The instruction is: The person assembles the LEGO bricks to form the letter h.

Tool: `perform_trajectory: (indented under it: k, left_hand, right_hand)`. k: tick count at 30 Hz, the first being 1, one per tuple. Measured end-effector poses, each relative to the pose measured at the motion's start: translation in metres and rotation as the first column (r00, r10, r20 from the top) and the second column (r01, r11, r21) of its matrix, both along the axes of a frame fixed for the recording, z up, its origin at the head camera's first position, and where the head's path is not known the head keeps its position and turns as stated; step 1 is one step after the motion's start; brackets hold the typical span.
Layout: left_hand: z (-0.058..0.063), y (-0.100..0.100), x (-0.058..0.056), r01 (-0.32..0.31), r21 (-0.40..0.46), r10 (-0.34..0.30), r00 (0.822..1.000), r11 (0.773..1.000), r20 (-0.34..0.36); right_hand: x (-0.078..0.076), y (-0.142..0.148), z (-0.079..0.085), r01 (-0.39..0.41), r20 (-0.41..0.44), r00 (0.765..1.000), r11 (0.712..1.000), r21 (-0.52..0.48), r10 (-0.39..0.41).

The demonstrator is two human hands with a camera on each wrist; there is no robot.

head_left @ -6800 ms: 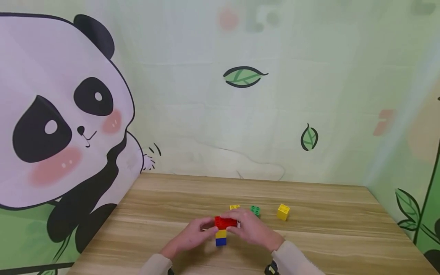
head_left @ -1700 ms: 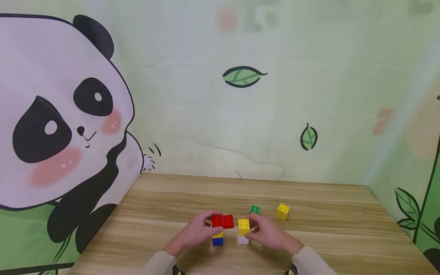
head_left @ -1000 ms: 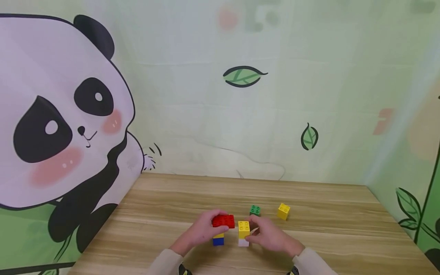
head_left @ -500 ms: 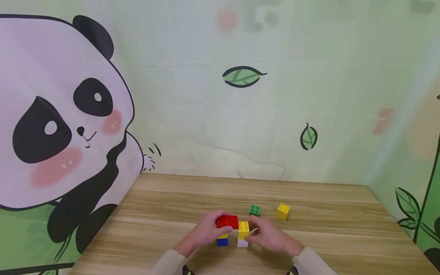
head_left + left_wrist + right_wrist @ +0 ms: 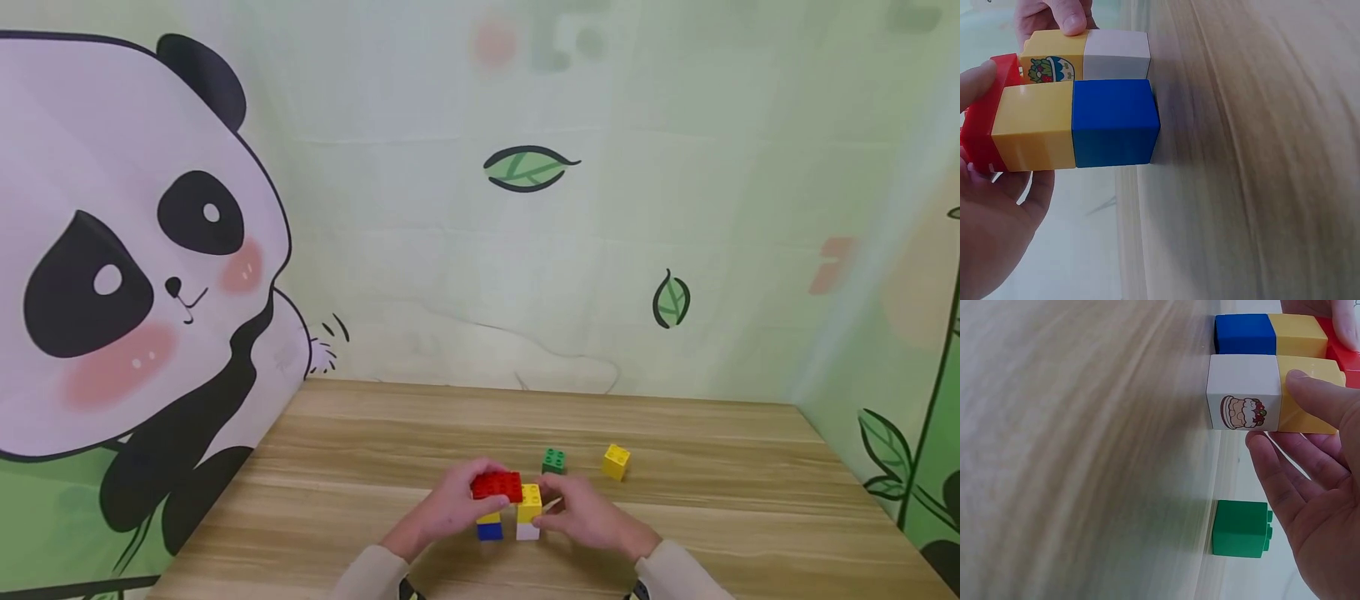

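My left hand (image 5: 450, 504) grips a long red toy building brick (image 5: 497, 486), thumb on its near side. Under the red brick's left part sit a yellow brick (image 5: 1035, 125) and, lowest, a blue brick (image 5: 490, 532). Close to the right stands a second stack, a yellow brick (image 5: 529, 502) with a salad-bowl picture on top of a white brick (image 5: 1244, 375) with a cake picture. My right hand (image 5: 588, 517) pinches that yellow brick between thumb and fingers. The red brick's right end reaches the top of this yellow brick.
Behind the right hand, a green brick (image 5: 553, 460) stands on the wooden table (image 5: 375, 433). A loose yellow brick (image 5: 616, 462) lies further right. At the table's back edge hangs a printed panda backdrop (image 5: 420, 250).
Earlier the right hand was at the red brick; since then it has shifted to the yellow-and-white stack. Over the last second, the left hand has brought the red-topped stack rightward, narrowing the gap.
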State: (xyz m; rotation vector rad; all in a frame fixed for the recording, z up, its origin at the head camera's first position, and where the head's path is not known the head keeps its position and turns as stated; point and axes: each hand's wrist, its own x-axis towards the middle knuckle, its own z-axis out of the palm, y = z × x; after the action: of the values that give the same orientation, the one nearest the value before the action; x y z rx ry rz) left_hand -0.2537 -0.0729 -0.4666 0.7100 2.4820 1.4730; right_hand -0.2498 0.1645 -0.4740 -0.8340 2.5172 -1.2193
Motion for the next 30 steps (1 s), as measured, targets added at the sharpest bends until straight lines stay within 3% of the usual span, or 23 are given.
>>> perform_trajectory:
  k: [30]
  left_hand:
    - [-0.0029, 0.0053, -0.006, 0.071, -0.024, -0.071, 0.997, 0.997, -0.003]
  right_hand:
    - [-0.0002, -0.0018, -0.0007, 0.0, -0.002, 1.0, 1.0, 0.004, 0.0]
